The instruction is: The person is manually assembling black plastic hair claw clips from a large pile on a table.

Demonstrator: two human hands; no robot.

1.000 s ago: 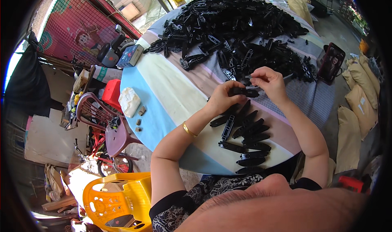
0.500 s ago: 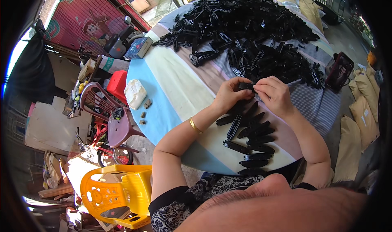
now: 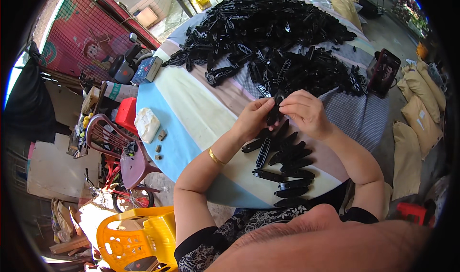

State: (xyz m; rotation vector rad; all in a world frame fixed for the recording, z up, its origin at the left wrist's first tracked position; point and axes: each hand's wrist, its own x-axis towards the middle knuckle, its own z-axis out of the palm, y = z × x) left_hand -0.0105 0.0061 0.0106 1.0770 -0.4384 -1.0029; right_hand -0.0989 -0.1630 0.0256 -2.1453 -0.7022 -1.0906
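A slim black plastic piece (image 3: pixel 273 115) is held upright in my left hand (image 3: pixel 250 120), thumb near its upper end and fingers behind it. My right hand (image 3: pixel 310 115) is closed in a pinch against the piece's right side; anything small between those fingertips is hidden. Just below both hands lies a loose row of similar long, dark pieces (image 3: pixel 293 183), some overlapping. One with an open frame (image 3: pixel 263 153) lies among them, showing pale outlines. Beyond my hands, a large heap of black plastic parts (image 3: pixel 268 28) covers the far side of the table.
The striped cloth-covered table (image 3: pixel 191 114) carries a white crumpled bag (image 3: pixel 146 125), small brown lumps (image 3: pixel 158 148) and a blue-grey box (image 3: pixel 147 70) on the left. A phone (image 3: pixel 385 73) stands at the right edge. A yellow chair (image 3: pixel 129 243) stands lower left; brown sacks (image 3: pixel 407 162) lie right.
The piece has turned from lying crosswise to upright in my left hand. My right fingertips have shifted to its side. The whole view has moved slightly, showing a red object at lower right.
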